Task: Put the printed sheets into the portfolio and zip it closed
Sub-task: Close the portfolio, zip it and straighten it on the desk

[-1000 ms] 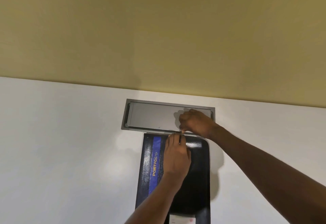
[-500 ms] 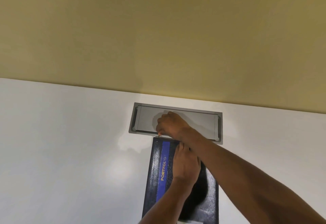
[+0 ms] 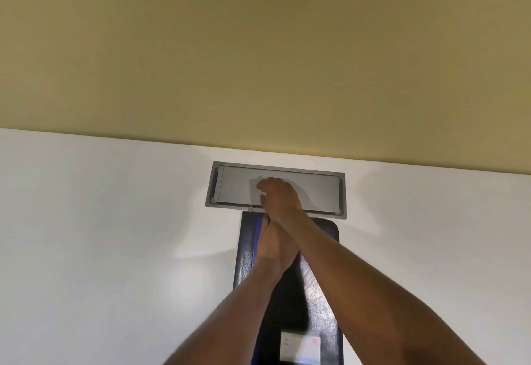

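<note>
1. Hidden: most of the left hand, pressed flat on the black portfolio, covered across the fingers by the right forearm; fingertips out of sight.
2. Right hand curled at the portfolio's far edge, over the grey hatch; pinch on the zip pull impossible to confirm, pull itself too small to make out.
3. Portfolio flat on the white table, far end touching the hatch frame, near end cut off by the bottom edge.
4. Blue stripe on the cover mostly hidden under the hands; its lettering not readable.
5. White card near the bottom, with a red mark and blurred, unreadable print.
6. Count: two hands, one portfolio, one hatch, one card. Printed sheets not visible.
</note>
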A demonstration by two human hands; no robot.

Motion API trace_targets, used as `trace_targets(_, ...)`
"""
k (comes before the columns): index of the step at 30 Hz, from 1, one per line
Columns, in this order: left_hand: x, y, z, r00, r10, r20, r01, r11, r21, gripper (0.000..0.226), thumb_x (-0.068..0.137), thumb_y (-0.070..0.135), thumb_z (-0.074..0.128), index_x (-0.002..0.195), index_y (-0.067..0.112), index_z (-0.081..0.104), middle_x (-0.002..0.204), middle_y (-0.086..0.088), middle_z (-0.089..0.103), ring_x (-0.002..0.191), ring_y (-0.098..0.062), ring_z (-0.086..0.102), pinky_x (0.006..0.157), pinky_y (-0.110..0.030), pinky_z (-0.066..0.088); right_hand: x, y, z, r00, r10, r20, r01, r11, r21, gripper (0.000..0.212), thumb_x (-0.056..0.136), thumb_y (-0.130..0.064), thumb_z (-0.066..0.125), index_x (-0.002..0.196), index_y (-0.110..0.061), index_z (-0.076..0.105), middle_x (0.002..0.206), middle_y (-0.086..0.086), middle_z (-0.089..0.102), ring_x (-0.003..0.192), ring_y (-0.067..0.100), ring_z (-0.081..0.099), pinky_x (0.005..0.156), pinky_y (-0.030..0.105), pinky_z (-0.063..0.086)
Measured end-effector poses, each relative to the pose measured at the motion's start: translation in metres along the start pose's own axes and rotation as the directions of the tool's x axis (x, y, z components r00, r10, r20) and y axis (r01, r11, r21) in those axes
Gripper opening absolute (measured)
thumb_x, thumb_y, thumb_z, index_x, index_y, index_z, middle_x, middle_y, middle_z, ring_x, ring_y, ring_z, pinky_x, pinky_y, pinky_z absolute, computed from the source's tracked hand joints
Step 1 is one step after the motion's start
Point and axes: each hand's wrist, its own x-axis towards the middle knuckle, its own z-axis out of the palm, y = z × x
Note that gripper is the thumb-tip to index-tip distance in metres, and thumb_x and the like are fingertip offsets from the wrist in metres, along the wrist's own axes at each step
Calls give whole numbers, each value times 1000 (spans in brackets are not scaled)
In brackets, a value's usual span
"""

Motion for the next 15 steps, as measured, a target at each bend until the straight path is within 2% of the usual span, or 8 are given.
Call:
trace_targets(1,-1,-2,-3,997,-23,-73,16,996,-90,47,103,21,54,148,14,48,146,-8,58,132,-15,55,112,-21,43,-9,1,-4,999,6,-48,-5,1000,19,38,99,-14,53,136,-17,61,136,4,63,125,25,56,104,37,41)
trace_targets(2,0,-3,-12,995,-52,-84,45,996,-80,52,102,23,56,152,12,45,152,-9,54,139,-18,50,117,-23,38,-18,2,-8,995,12,-99,-10,1000,29,40,100,-15,52,139,-16,59,138,4,61,126,25,55,105,37,40)
trace_targets(3,0,-7,-17,989,-4,-148,7,1000,20,58,103,27,55,156,10,40,157,-10,48,147,-21,43,124,-30,31,-28,4,-11,989,20,-148,-16,1000,27,41,100,-17,52,141,-15,57,140,5,60,127,25,54,106,36,40)
trace_targets(4,-2,-8,-28,987,-5,-162,12,999,47,61,104,31,52,159,10,35,162,-10,43,152,-24,35,129,-37,23,-39,5,-14,981,30,-190,-27,999,20,42,101,-19,51,143,-15,55,141,6,59,128,25,54,107,36,40)
trace_targets(6,-6,-13,-36,977,57,-207,-28,990,141,60,107,33,46,161,12,32,166,-9,36,156,-24,28,131,-42,17,-62,8,-19,963,62,-264,-58,998,24,43,101,-23,53,143,-13,54,144,7,58,130,26,54,111,37,41)
trace_targets(7,-10,-16,-40,973,70,-218,-29,982,189,58,107,31,44,160,13,33,167,-8,36,157,-24,27,131,-43,17,-74,10,-21,952,78,-295,-72,997,28,45,101,-24,54,143,-12,54,144,8,58,131,27,54,112,38,41)
trace_targets(10,-29,-26,-50,978,21,-209,8,990,138,59,105,27,47,160,12,32,167,-9,33,157,-26,26,129,-44,21,-112,16,-19,935,128,-331,-127,992,27,50,99,-25,56,146,-9,50,148,11,54,135,28,52,115,39,42)
trace_targets(15,-71,-35,-51,973,-96,-212,105,994,32,65,105,25,51,162,8,26,166,-11,33,155,-29,29,128,-43,26,-171,28,2,902,297,-314,-283,955,88,53,100,-31,55,148,-12,46,151,9,51,136,29,51,114,42,44)
